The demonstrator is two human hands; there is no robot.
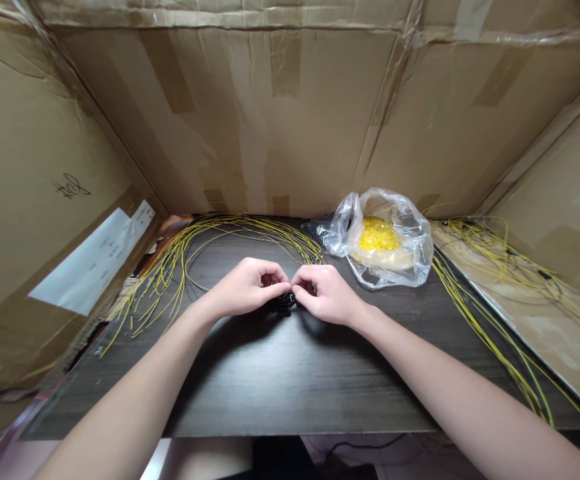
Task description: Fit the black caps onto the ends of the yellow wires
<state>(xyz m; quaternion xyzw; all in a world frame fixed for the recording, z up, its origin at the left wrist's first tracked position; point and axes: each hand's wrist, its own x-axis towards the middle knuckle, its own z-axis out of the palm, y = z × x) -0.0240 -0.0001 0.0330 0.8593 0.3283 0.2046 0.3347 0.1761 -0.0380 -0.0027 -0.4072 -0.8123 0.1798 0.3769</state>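
Note:
My left hand [247,288] and my right hand [326,295] meet at the middle of a dark wood-grain table [270,393]. Their fingertips pinch a small black bundle [284,305], perhaps connectors or coiled cable, and the fingers hide most of it. Thin yellow wires [183,263] lie in a loose arc behind and left of my left hand, not touching it. More yellow wires [485,327] run along the right side, well away from my right hand.
A clear plastic bag [390,250] holding small yellow pieces sits behind my right hand. Taped cardboard [220,120] walls the back and sides. A flattened cardboard sheet [535,333] with tangled yellow wires lies at the right. The table's front edge is below my forearms.

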